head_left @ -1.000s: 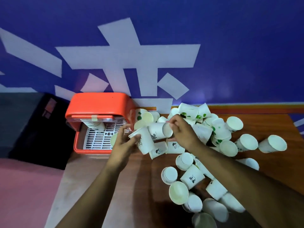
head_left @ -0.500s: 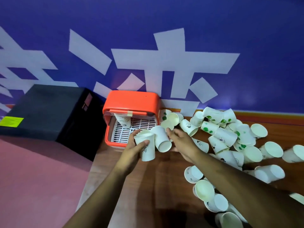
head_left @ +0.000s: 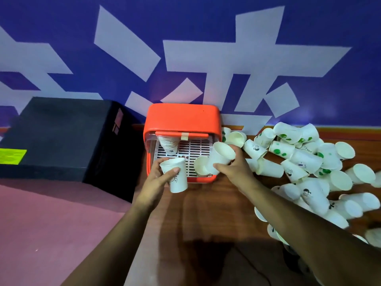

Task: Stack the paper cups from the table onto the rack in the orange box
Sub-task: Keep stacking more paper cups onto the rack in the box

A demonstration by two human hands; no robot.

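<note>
Landmark: the orange plastic box with rounded lid (head_left: 181, 116) is taken as the reference; it is seen on the brown wooden table (head_left: 206, 213), open at its front.
Rack: a white slotted plastic rack (head_left: 193, 149) is seen lying as the floor inside the orange box.
Stack: a nested stack of white paper cups (head_left: 169, 144) is seen standing at the back left of the orange box.
Left hand: the left hand (head_left: 158, 178) is held at the front left corner of the orange box; its fingers and thumb are wrapped round an upright white paper cup with a black drawing (head_left: 175, 174).
Right hand: the right hand (head_left: 233, 168) is held at the front right corner of the orange box; a tilted plain white paper cup (head_left: 220, 157) is grasped between thumb and fingers.
Lying cup: another white paper cup lying on its side (head_left: 201, 166) is seen at the front right of the orange box, just beside the tilted cup; whether it is touched cannot be told.
Loose cups: a tumbled heap of white paper cups (head_left: 305, 162), some with green dots, is spread to the right of the orange box.
Neighbour: a large black box (head_left: 61, 137) is placed to the left of the orange box.
</note>
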